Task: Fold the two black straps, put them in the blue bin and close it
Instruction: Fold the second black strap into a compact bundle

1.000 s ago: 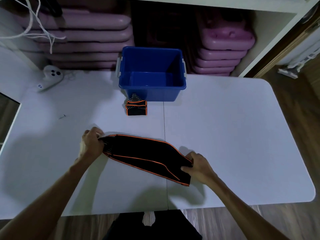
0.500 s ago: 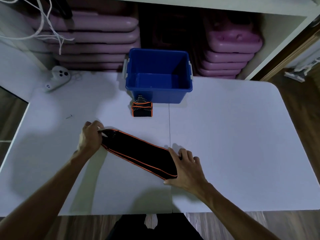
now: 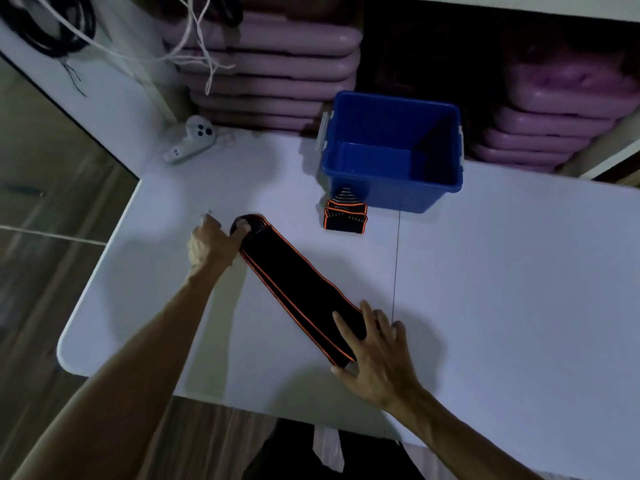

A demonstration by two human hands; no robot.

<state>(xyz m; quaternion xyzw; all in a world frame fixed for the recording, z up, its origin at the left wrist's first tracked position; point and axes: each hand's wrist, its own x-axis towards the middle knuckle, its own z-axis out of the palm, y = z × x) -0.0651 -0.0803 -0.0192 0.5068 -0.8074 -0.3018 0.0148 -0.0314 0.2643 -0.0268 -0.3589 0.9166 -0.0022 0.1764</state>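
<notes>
A long black strap with orange edging (image 3: 294, 285) lies diagonally on the white table (image 3: 502, 289). My left hand (image 3: 211, 242) grips its upper left end, which curls into a loop. My right hand (image 3: 375, 348) presses flat on its lower right end, fingers spread. A second black strap (image 3: 345, 216), folded into a small bundle, sits against the front of the blue bin (image 3: 391, 199). The bin stands open and looks empty. No lid is in view.
A white controller (image 3: 190, 138) lies at the table's back left corner. Stacked pink pads (image 3: 270, 71) fill the shelf behind the bin, with more pink pads (image 3: 554, 116) at the right. White cords (image 3: 194, 39) hang at the back left. The table's left edge is near my left hand.
The view has swung so the table sits further right. The strap looks narrower, doubled lengthwise. My right hand went from pinching its end to lying flat on it.
</notes>
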